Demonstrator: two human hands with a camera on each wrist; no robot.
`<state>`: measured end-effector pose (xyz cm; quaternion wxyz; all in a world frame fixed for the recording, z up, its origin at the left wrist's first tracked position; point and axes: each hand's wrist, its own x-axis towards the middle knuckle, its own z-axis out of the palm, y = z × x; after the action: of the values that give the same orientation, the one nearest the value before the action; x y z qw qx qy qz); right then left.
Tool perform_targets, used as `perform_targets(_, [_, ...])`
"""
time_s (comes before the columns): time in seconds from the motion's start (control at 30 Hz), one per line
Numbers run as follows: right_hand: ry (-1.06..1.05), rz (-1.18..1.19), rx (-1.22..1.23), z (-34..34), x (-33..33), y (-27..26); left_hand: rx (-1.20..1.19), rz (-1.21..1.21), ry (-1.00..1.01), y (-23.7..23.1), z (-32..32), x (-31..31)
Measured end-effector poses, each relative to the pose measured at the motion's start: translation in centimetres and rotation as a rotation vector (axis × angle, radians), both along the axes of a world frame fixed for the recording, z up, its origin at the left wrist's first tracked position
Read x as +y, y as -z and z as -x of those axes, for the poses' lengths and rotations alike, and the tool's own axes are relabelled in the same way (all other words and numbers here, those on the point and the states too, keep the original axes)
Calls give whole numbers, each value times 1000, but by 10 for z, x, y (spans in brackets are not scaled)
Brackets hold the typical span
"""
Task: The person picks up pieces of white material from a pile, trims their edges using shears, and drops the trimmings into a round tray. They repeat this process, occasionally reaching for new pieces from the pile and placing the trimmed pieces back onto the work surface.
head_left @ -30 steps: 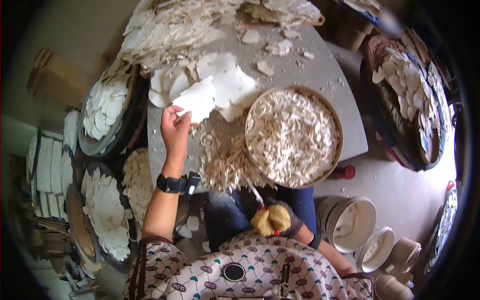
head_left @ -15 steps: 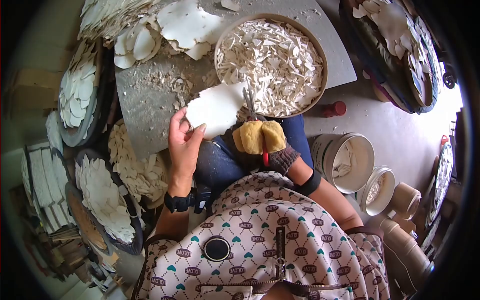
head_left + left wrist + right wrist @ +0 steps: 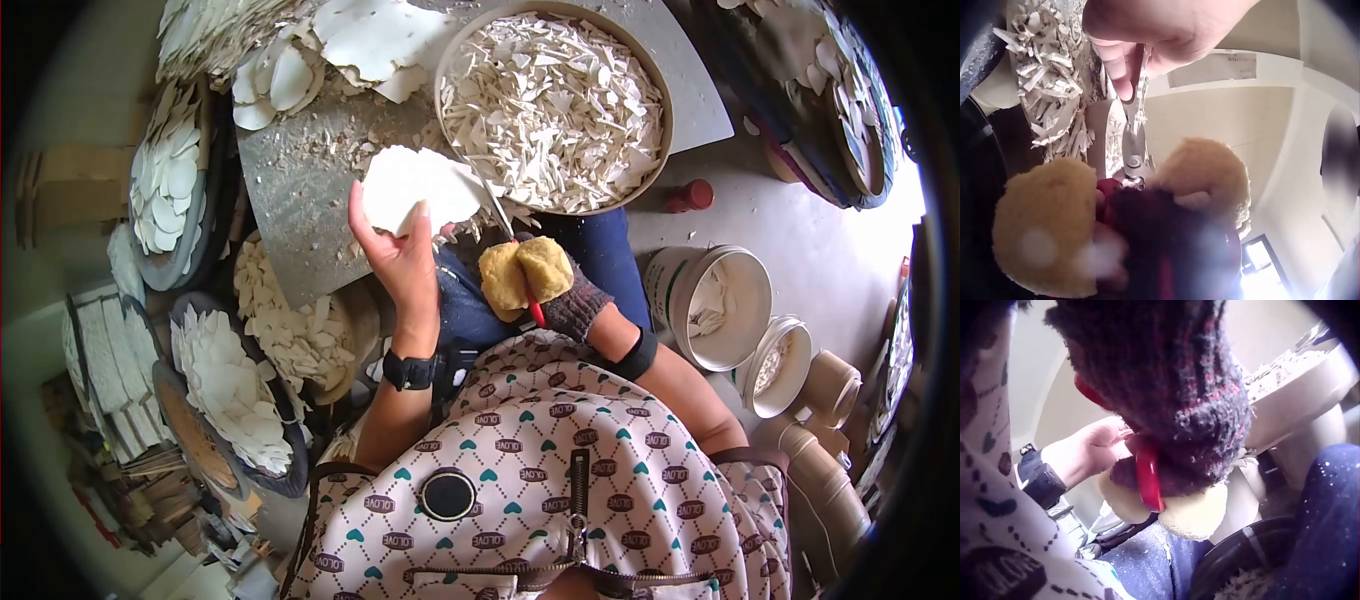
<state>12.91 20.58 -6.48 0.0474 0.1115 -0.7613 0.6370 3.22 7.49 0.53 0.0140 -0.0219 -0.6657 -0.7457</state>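
Note:
My bare left hand (image 3: 405, 265) pinches a thin white sheet with ragged edges (image 3: 412, 190), thumb on its upper face. In my right hand (image 3: 578, 305), which wears a dark knitted glove (image 3: 1166, 387), are scissors with red handles (image 3: 1149, 478). Thick yellow fuzzy pads (image 3: 525, 275) wrap the handles. The scissor blades (image 3: 495, 208) stand right at the sheet's right edge. In the left wrist view the left hand (image 3: 1166, 31) is just beyond the blades (image 3: 1134, 147), with the sheet seen edge-on.
A round tray (image 3: 668, 125) heaped with white slivers stands on the grey table (image 3: 285, 215). More white sheets (image 3: 375, 40) lie behind. Baskets of white pieces (image 3: 235, 400) stand at the left, white buckets (image 3: 725, 345) and a red-capped object (image 3: 690, 195) at the right.
My left hand has brought the sheet from the table pile toward my lap, to the scissors. Since half a second ago, the sheet has turned in the left hand. The head view has tilted down.

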Motion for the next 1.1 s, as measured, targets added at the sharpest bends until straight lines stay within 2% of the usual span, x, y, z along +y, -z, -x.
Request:
perform_targets(0.03, [-17, 41, -16, -2, -1, 2, -26, 15, 81, 9, 9, -9])
perform_targets(0.1, [-37, 133, -40, -1, -3, 5, -20, 61, 40, 27, 22, -14])
perform_targets(0.17, [-62, 193, -25, 0, -4, 7, -36, 95, 48, 26, 28, -14])
perform_targets(0.23, [-109, 475, -165, 3, -2, 6, -74, 110, 102, 20, 33, -13])
perform_targets(0.27, [-142, 738, -325, 4, 1, 0, -84, 112, 141, 20, 34, -14])
perform_targets(0.33, [-173, 963, -459, 5, 3, 1, -96, 116, 223, 19, 39, -15])
perform_targets(0.4, [-166, 891, -415, 3, 3, 13, -142, 103, 251, 17, 42, -15])
perform_targets(0.43, [-114, 547, -415, 5, 5, 3, -171, 92, 263, 16, 43, -14])
perform_targets(0.5, [-72, 356, -257, 3, 5, 5, -210, 73, 279, 15, 44, -12])
perform_targets(0.57, [-51, 336, -194, 2, 6, 7, -216, 52, 294, 13, 46, -6])
perform_targets(0.6, [-52, 413, -212, -1, 7, 7, -207, 51, 313, 12, 48, -3])
perform_targets(0.67, [-62, 790, -330, -2, 8, 9, -191, 50, 354, 9, 50, 4])
perform_targets(0.73, [-77, 1395, -516, 0, 8, 10, -203, 28, 407, 12, 51, 10])
perform_targets(0.8, [-46, 1007, -387, -3, 16, 6, -226, 34, 442, 13, 50, 16])
perform_targets(0.87, [-22, 773, -340, -5, 22, 6, -260, 69, 463, 11, 50, 22])
perform_targets(0.93, [-16, 696, -380, -9, 25, 7, -298, 57, 482, 11, 49, 26])
perform_targets(1.0, [37, 571, -293, -12, 25, 11, -318, 37, 487, 11, 47, 31])
perform_targets(1.07, [59, 594, -278, -13, 25, 7, -319, 9, 479, 11, 46, 35])
perform_targets(1.1, [57, 681, -309, -15, 26, 4, -360, 40, 511, 8, 46, 36])
